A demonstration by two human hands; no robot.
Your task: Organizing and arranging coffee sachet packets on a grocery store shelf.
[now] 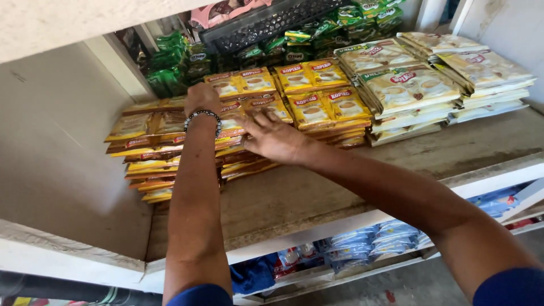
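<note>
Both my arms reach onto a wooden shelf (317, 187) stacked with sachet strips. My left hand (201, 97), with a beaded bracelet on the wrist, rests on top of a stack of yellow-and-red coffee sachets (249, 82), fingers curled over the packets. My right hand (275, 136) lies flat with fingers spread against the front of the same stack (238, 153), pressing on the packets. To the left sits a lower, messier pile of yellow sachets (144, 150).
More yellow sachets (317, 93) and cream-coloured sachet stacks (413, 85) fill the right of the shelf. Green packets (170, 65) and a black plastic basket (260, 25) stand behind. A white wall (51, 141) closes the left side. Blue packets (368, 241) lie on the shelf below.
</note>
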